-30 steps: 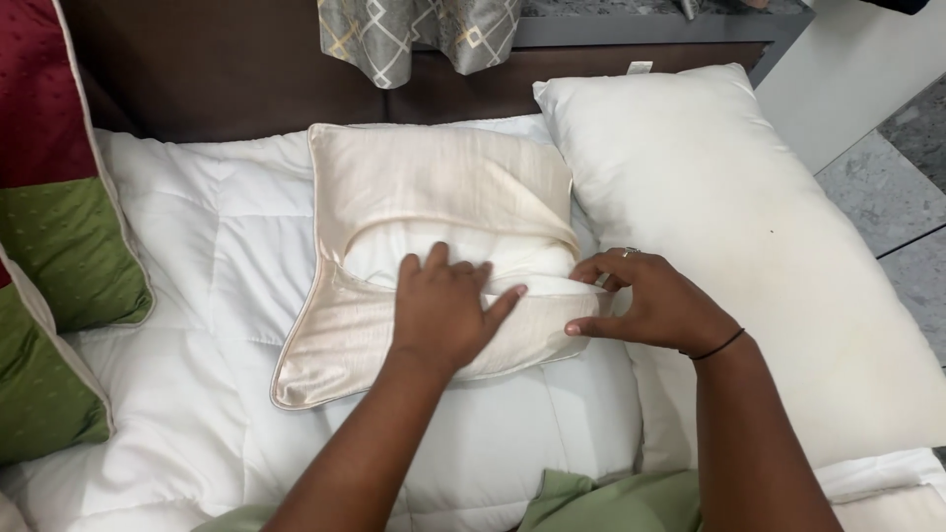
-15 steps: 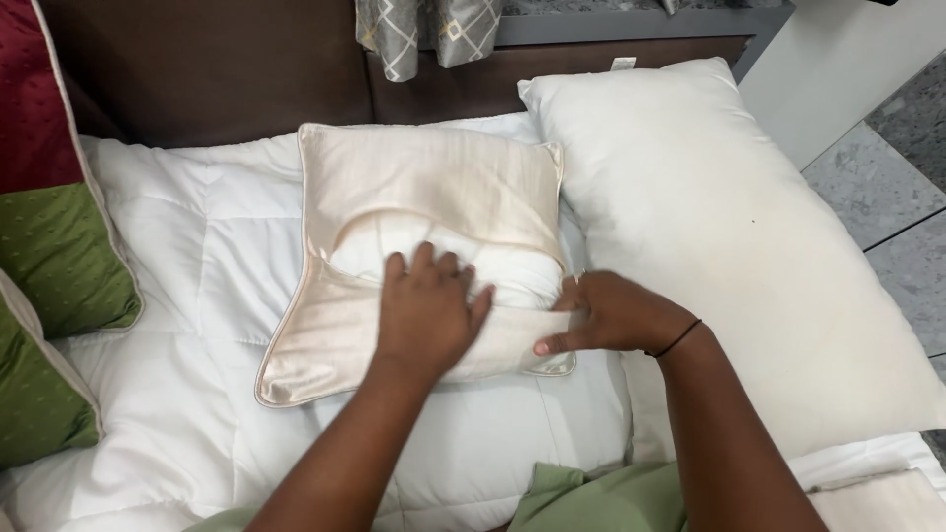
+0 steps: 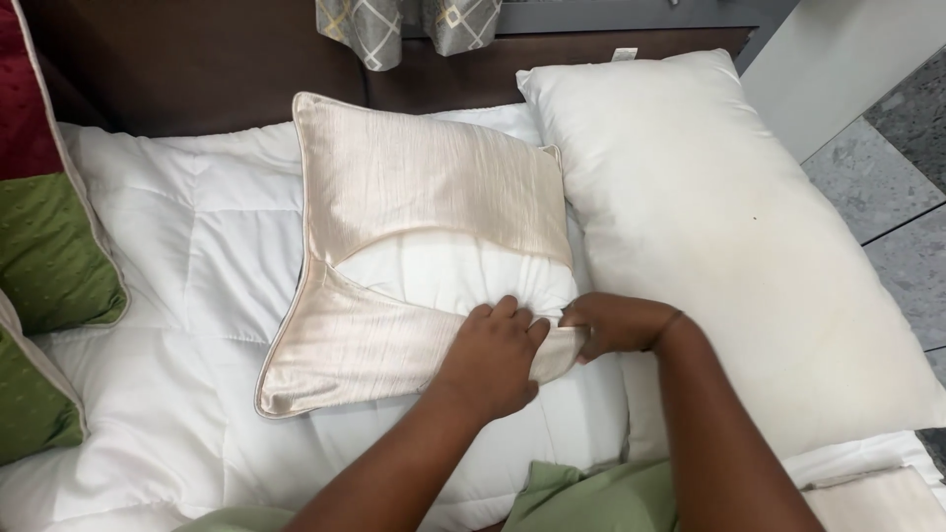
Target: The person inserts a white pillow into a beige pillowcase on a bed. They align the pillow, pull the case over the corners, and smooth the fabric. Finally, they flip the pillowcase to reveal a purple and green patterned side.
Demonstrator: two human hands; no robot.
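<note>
Head view of a bed with a square cushion (image 3: 424, 256) lying flat on a white quilted duvet (image 3: 187, 256), just beside a large white pillow (image 3: 729, 246) to its right and near the dark headboard (image 3: 197, 59). The cushion consists of a shiny cream cover (image 3: 434, 182) around a white insert (image 3: 453, 276), which shows through an envelope opening across the face turned upward; this opening runs roughly left to right, and one flap edge slants down toward the lower right corner. The cushion is nearly square, so no clear long axis is seen; its top edge points toward the headboard, slightly rotated. The left hand (image 3: 493, 355) is clenched on the lower flap near that corner, and the right hand (image 3: 616, 323) pinches the cover's edge just beside it, fingers closed on fabric. Judged from its look, the cushion is light, soft and compressible; the satin-like cover is probably slippery, so a grip on the piped seam or flap hem should hold best. Green and red cushions (image 3: 49, 246) lie at the left.
</note>
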